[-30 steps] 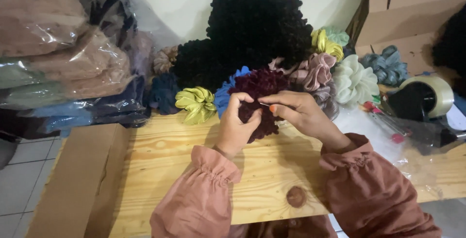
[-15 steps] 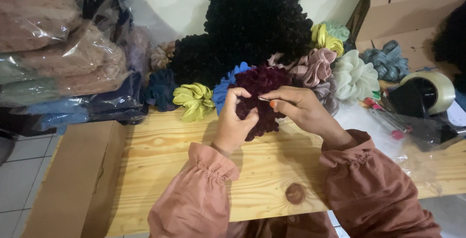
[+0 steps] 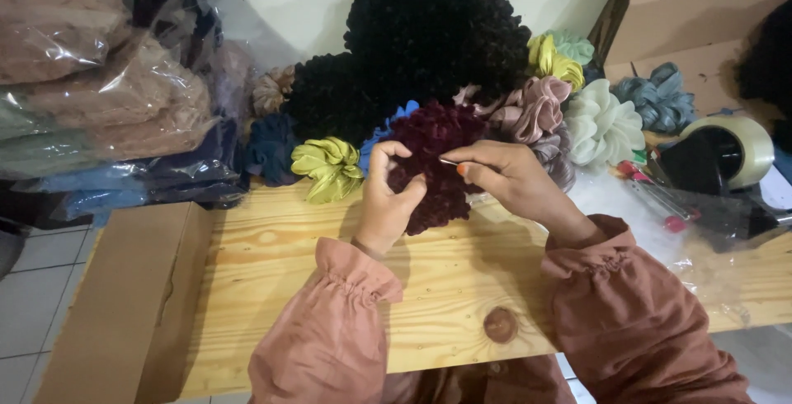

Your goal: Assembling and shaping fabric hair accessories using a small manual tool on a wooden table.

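Two hands up over the wooden table (image 3: 272, 264), close together, both in loose pink sleeves. Left hand (image 3: 388, 202) standing up on its wrist, fingers curled around the left side of the dark red scrunchie (image 3: 433, 165), thumb pressed into the fuzzy cloth. Right hand (image 3: 507, 177) coming in from the right, palm down, thumb and first finger pinched tight on a thin silver needle (image 3: 450, 161) at the scrunchie's middle. Both grips narrow, both holding.

Dark red scrunchie lifted just above the table, near the middle, in front of the pile. Bunched up, taller than wide, long way running near to far. Needle lying sideways, tip pointing left into the cloth.

Behind it, many more scrunchies: a big heap of black scrunchies (image 3: 429, 33), a shiny yellow-green scrunchie (image 3: 328, 165) just to the left, a dusty pink scrunchie (image 3: 532, 107) and a white scrunchie (image 3: 602, 124) to the right, a grey-blue scrunchie (image 3: 660, 95) farther right.

Far left, clear plastic bags (image 3: 99, 99) stacked up, stuffed with brown, green and blue cloth. Near left, a plain brown cardboard box (image 3: 115, 305) beside the table. Far right, more brown cardboard boxes (image 3: 693, 16) leaning by the wall. Right side, a roll of clear packing tape (image 3: 734, 148) on a black holder, lying on crinkly clear plastic.
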